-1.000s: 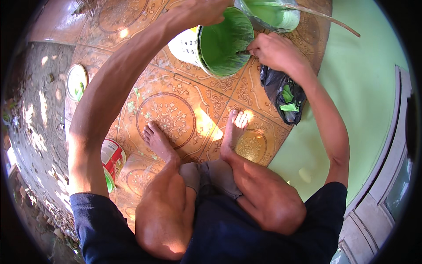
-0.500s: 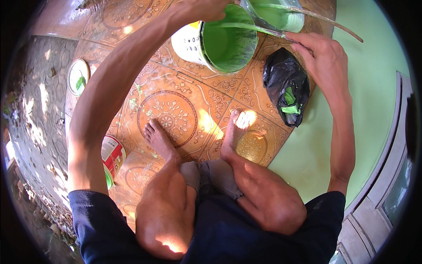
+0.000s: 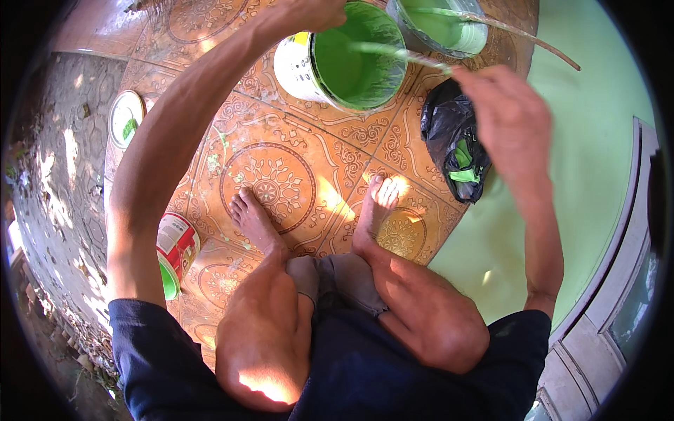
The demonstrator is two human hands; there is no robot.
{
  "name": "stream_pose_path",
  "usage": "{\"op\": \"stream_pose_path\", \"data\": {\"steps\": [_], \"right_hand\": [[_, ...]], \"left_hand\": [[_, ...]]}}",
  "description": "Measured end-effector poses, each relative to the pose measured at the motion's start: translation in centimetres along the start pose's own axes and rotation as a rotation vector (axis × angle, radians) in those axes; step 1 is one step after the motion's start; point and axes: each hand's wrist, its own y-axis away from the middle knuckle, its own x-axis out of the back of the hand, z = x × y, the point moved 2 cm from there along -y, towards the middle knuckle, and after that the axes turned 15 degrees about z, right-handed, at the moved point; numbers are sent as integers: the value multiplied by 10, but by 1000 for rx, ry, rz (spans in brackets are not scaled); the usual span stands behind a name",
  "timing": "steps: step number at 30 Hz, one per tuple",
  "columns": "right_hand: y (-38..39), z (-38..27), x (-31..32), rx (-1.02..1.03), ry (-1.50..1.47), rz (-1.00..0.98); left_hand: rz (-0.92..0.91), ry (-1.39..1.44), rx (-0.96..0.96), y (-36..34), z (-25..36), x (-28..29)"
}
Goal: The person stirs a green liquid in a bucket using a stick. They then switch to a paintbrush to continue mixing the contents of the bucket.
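Note:
A white bucket (image 3: 293,69) of green paint stands tilted on the tiles at the top, its mouth turned partly toward the right. My left hand (image 3: 317,12) is closed on its far-left rim, though some fingertips are hidden. My right hand (image 3: 511,116), smeared by motion, grips a stick (image 3: 427,62) whose far end is coated in pale green and reaches into the bucket's mouth. Behind and to the right, a clear tub (image 3: 472,43) holds more green paint. A longer, thin brown stick (image 3: 533,38) rests across that tub, one end in the paint.
A black plastic bag (image 3: 439,116) with green-smeared pieces lies below my right hand. To the left are a round lid (image 3: 125,116) with green on it and a red-and-white can (image 3: 177,242) on its side. My bare feet rest on patterned orange tiles (image 3: 267,189); a pale green surface (image 3: 519,252) borders them.
The bucket has shifted slightly left and up with my left hand, leaving more of the clear tub showing. My right hand has moved a little down, with the stick in it.

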Motion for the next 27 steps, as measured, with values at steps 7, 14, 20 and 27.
{"op": "stream_pose_path", "data": {"steps": [7, 14, 20, 27], "right_hand": [[21, -4, -45, -22, -54, -81], [26, 5, -52, -134, -59, -115], [9, -5, -38, -94, -8, -64], [23, -6, -49, -63, -16, -128]], "left_hand": [[89, -45, 35, 22, 5, 7], [54, 81, 165, 33, 2, 14], [65, -63, -94, 31, -10, -7], [50, -46, 120, 25, 16, 0]]}}
